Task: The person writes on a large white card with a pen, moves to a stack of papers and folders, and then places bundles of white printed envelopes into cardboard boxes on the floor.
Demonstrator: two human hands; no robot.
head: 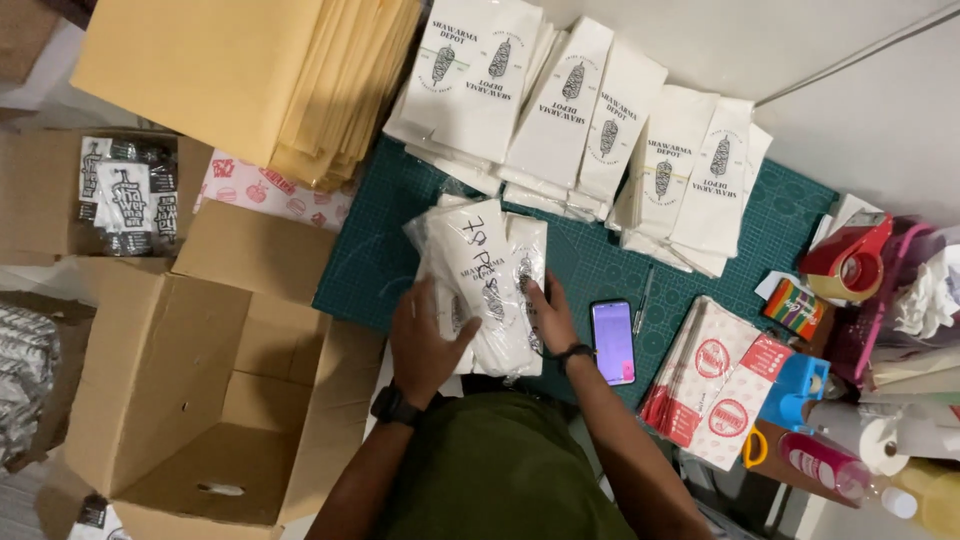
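- Open cardboard box point(200, 400) at near left; what shows of its inside holds nothing.
- Left hand point(425, 345) lies flat, fingers spread, on the plastic-wrapped bundle of white bags point(485, 285).
- The bundle rests on the green mat point(590, 260), long axis running near to far, just ahead of both hands.
- Right hand point(548, 315) grips its right edge; a phone point(613, 341) lies just beside.
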